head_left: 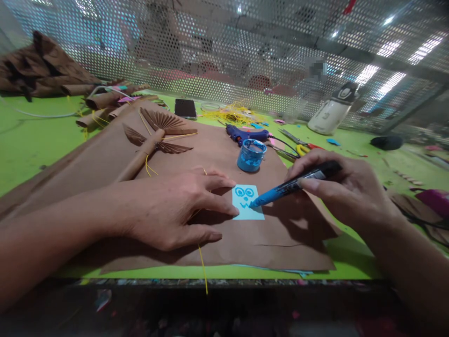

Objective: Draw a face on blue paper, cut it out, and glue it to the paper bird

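Observation:
A small light-blue square of paper (250, 213) lies on a large brown paper sheet (280, 252). Drawn on it in blue are two round eyes, a nose and a zigzag mouth. My left hand (182, 206) is spread flat, its fingertips pressing the square's left edge. In my right hand (326, 187) is a black marker pen (286, 188) with a blue-stained tip end, which touches the square at the mouth's right end. Behind the square stands an open jar of blue paint (251, 157). Left of it lies a rolled paper stick (143, 152) with pleated brown paper fans (164, 120).
A blue glue gun (247, 134), scissors (301, 147) and a phone (185, 108) lie behind the jar. Yellow strands (229, 113) are heaped near a perforated metal screen (217, 56). A white bottle (331, 112) stands back right; brown paper rolls (100, 107) lie back left.

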The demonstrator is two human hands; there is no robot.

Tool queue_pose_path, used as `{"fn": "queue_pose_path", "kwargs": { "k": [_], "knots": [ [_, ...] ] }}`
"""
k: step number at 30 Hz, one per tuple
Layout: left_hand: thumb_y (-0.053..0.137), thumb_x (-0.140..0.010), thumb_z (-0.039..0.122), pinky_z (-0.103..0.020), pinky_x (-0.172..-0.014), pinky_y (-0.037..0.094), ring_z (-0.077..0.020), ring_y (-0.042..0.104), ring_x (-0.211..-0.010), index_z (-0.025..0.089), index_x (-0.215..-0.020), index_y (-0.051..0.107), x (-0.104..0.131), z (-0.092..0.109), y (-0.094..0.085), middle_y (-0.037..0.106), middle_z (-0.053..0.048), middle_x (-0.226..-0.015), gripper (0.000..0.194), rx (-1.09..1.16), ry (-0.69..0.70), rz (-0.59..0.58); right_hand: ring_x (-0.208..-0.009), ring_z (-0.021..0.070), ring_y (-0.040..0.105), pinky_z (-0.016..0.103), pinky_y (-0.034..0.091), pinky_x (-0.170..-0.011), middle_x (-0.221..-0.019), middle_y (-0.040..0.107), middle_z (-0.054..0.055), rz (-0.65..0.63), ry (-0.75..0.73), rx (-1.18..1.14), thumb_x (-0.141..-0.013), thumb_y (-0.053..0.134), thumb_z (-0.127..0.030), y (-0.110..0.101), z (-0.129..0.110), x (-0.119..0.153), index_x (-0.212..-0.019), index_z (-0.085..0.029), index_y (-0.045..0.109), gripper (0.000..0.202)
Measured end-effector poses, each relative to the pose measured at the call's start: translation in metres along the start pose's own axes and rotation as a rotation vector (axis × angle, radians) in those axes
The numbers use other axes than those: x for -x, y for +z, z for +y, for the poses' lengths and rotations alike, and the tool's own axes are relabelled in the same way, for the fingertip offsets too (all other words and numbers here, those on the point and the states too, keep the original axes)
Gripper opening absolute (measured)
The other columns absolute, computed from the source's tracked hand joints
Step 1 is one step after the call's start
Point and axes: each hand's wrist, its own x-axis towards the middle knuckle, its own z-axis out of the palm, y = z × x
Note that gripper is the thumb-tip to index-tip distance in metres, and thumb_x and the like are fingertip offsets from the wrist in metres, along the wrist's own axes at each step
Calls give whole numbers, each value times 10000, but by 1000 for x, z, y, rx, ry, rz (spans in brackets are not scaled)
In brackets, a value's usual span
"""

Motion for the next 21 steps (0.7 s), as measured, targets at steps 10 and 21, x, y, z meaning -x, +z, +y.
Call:
{"fn": "queue_pose_path", "kwargs": {
  "k": [10, 21],
  "knots": [
    [595, -896, 331, -505, -1008, 455, -363, 576, -1196, 212, -1160, 722, -1, 1, -1, 642, -180, -1264, 316, -8, -5, -2, -527, 140, 608, 254, 461, -479, -631, 648, -2, 30, 10, -29, -776, 667, -166, 0, -4, -1, -797, -220, 691, 63],
    [586, -906, 339, -490, -1034, 442, -338, 551, -1236, 223, -1167, 713, 1, 1, 0, 638, -170, -1274, 313, -15, -13, 1, -563, 138, 607, 269, 473, -531, -658, 657, 0, 91, 11, -272, -781, 690, -176, -1, 1, -2, -807, -220, 717, 58]
  ]
}}
